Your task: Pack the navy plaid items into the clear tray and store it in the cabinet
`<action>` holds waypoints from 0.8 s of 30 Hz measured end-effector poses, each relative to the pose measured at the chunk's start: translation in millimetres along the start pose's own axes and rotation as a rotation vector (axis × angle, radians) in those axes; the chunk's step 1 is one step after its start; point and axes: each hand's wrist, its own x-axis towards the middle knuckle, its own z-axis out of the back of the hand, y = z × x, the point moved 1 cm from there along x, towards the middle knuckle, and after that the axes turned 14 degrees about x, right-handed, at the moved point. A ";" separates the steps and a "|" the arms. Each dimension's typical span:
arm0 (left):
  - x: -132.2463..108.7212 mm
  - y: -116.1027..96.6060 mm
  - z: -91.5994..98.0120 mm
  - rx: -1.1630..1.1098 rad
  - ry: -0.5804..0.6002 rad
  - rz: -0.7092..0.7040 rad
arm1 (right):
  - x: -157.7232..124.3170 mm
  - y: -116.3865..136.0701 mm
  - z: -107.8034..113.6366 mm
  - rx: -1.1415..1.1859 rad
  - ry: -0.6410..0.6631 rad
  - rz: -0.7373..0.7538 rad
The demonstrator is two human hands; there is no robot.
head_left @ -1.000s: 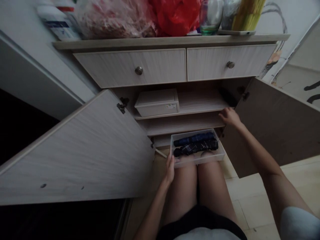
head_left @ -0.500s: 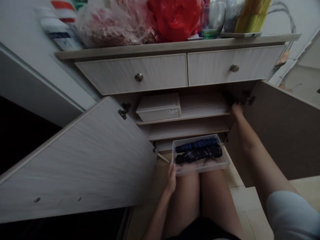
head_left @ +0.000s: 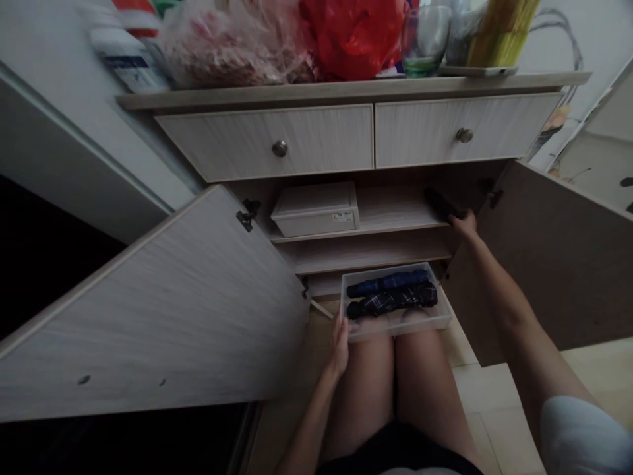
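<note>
A clear plastic tray [head_left: 441,320] rests on my knees, with my left hand [head_left: 340,346] gripping its left end. Inside it lie two folded umbrellas side by side: a blue one [head_left: 388,283] behind and a dark plaid one [head_left: 395,301] in front. Out to the right, my right hand [head_left: 465,225] reaches into the cabinet's upper shelf. Its fingers are closed on the near end of a black folded umbrella [head_left: 439,203], which slants back and left over the shelf board.
On the upper shelf's left side stands a white lidded box [head_left: 315,212]. Cabinet doors hang open at left [head_left: 163,316] and right [head_left: 554,264]. Bags, a glass [head_left: 426,39] and bottles crowd the cabinet top [head_left: 346,90], above two closed drawers.
My right hand has shifted slightly left and out from the shelf's right corner, and the black umbrella has come into clearer view. My left hand keeps hold of the tray.
</note>
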 end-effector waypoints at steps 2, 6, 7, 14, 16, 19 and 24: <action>-0.5 -1.8 1.0 0.000 0.015 -0.015 | -20.3 0.9 4.1 0.307 0.040 -0.203; -1.2 -3.0 1.6 0.037 0.037 0.007 | -65.2 -2.6 22.2 0.608 0.296 -0.433; -1.3 -2.7 1.3 0.040 0.038 0.018 | -76.5 -4.6 29.1 0.665 0.364 -0.479; -0.4 0.6 -2.1 0.010 0.023 0.018 | -143.6 -10.0 80.2 0.519 0.809 -0.307; 0.5 0.7 -2.8 0.024 0.015 0.027 | -154.6 -6.6 87.4 0.353 0.941 -0.215; 1.2 -1.0 -3.5 0.048 -0.014 -0.005 | -164.8 2.0 88.2 0.088 1.130 -0.012; -0.8 -5.2 -5.0 0.035 -0.013 -0.078 | -178.6 14.0 73.5 -0.242 1.345 0.253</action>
